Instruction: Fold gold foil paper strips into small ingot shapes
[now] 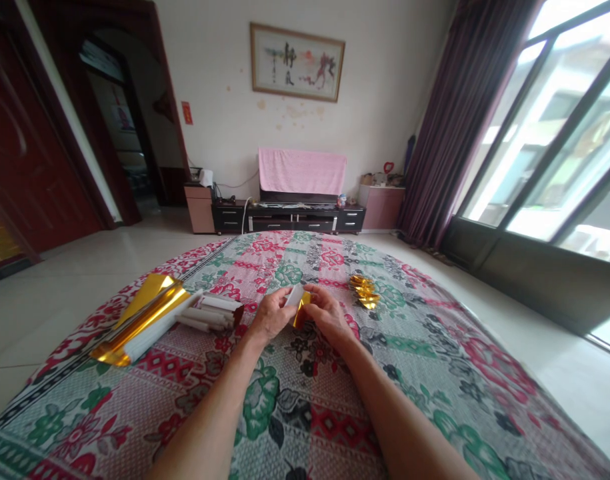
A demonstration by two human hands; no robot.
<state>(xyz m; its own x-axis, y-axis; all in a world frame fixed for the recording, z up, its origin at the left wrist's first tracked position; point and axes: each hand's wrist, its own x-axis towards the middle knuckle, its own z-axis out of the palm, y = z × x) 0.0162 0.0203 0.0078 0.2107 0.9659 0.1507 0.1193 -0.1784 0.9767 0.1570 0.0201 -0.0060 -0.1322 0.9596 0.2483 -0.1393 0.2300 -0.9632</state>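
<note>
Both of my hands meet over the middle of the patterned cloth, around a small piece of gold foil paper [299, 311] with a white back. My left hand [273, 313] pinches the white-backed part, thumb toward me. My right hand [329, 311] grips the gold side, its fingers curled behind the paper. To the left lie rolled sheets of gold foil paper [145, 321], shiny gold outside and white at the edges. Against them rests a stack of white paper rolls [212, 312]. Right of my hands sits a small pile of folded gold foil pieces [365, 292].
A floral cloth [409, 400] covers the rounded surface before me. Across the tiled floor [65, 280] stands a low black cabinet [295, 219], with a pink towel [303, 171] draped above it. Large windows [549, 133] and a purple curtain [459, 120] are on the right.
</note>
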